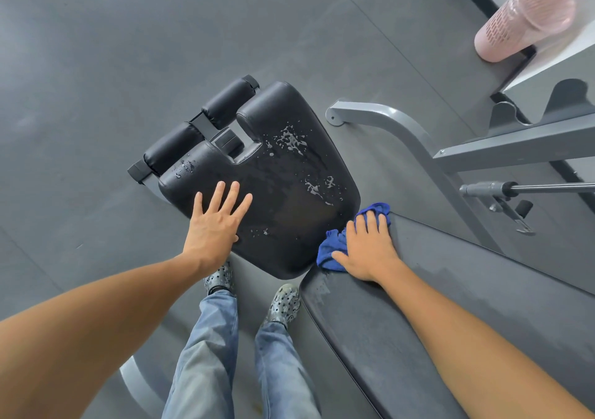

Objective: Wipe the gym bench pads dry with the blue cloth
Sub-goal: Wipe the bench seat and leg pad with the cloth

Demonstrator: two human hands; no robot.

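Floor [96, 64]: grey tiles, fills upper left of frame.
Back pad [450, 338]: long, lower right; dull damp film, few streaks near its upper end.
Seat pad [289, 209]: black, centre frame; water beads at its upper right and right edge, small spots lower centre. Smooth vinyl, likely slippery wet.
Left hand [215, 222]: flat, fingers spread, palm down on seat's left side, gripping nothing.
Right hand [367, 248]: fingers pressed flat over cloth [331, 248], right of centre, at the back pad's upper end beside the seat.
Cloth: blue, bunched, soft, light; probably best pressed under a flat palm, since a loose pinch would let it fold and smear.
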